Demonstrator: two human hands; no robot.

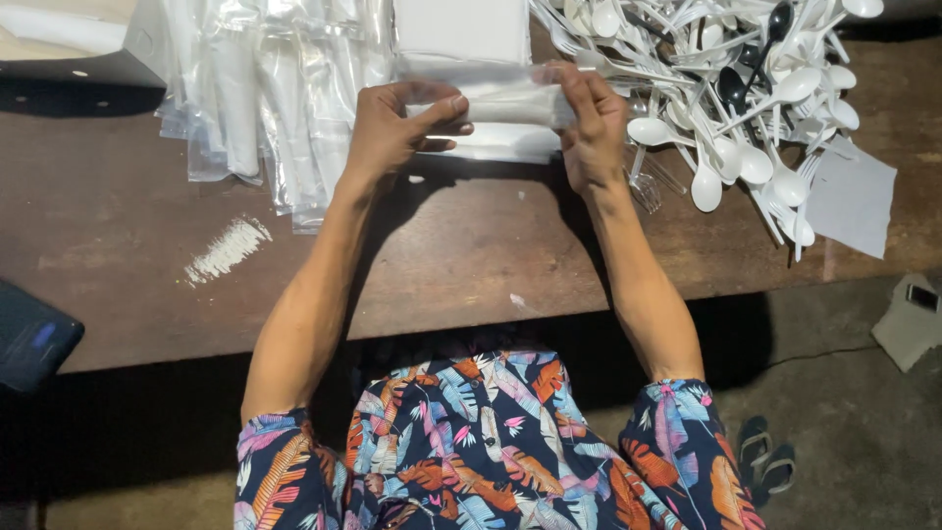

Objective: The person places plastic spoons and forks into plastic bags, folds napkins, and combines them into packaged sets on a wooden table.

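Left hand (397, 128) pinches the left end of a thin clear plastic sleeve with folded white napkin (505, 103), at 12 o'clock on the brown wooden table (442, 265); right hand (594, 128) clamps its right end. I judge it light, limp, slippery; grip the ends. White plastic spoons (746, 98) lie at 2 o'clock.

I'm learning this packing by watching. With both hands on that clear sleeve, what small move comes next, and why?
Probably reach the right hand to the white plastic cutlery pile for a piece. Both hands, the left hand too, hold a clear sleeve with something white inside; whether its end is open cannot be told.
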